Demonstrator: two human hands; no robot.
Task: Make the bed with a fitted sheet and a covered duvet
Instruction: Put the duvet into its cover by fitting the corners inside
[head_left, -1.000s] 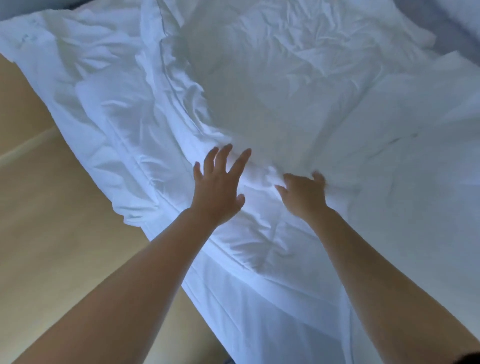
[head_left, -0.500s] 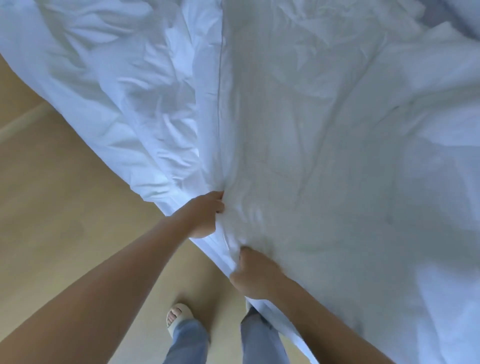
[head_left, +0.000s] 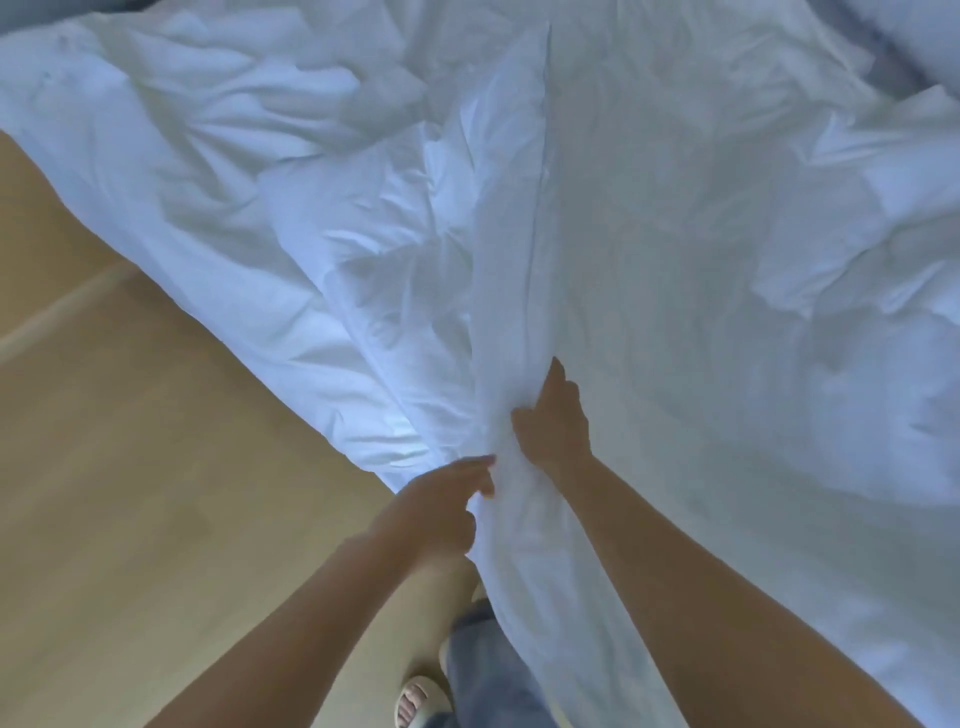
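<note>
A person's two bare hands work one white duvet (head_left: 701, 249) at the side of a bed, seen from a camera worn on the head. The single duvet, heavily creased, fills the frame from 9 o'clock round through 12 to 4 o'clock, and its near edge falls away toward the floor (head_left: 130, 493) at 6 o'clock. One stitched seam (head_left: 537, 208) runs down it from 12 o'clock toward the centre, where the cloth gathers into one raised ridge.

The right hand (head_left: 553, 421), just below centre, has its grip clamped on that ridge: the fingers curl into the fold and the thumb presses the cloth from the 9 o'clock side. The left hand (head_left: 447, 504) sits just beside it at 7 o'clock, touching the same bunched edge. Motion blur softens this hand, but its forefinger and thumb appear to be pinched together on the hem. Two bare forearms reach in from the bottom of the frame, one at 7 o'clock and one at 5 o'clock, with the hanging cloth between them.

Pale wooden floor takes up the area from 7 to 9 o'clock, crossed by one lighter strip (head_left: 57, 317) at 9 o'clock. At 6 o'clock, on the bottom edge, one light slipper (head_left: 415, 701) shows toes, and one blue denim trouser leg (head_left: 483, 660) stands just beside the duvet's drop.
</note>
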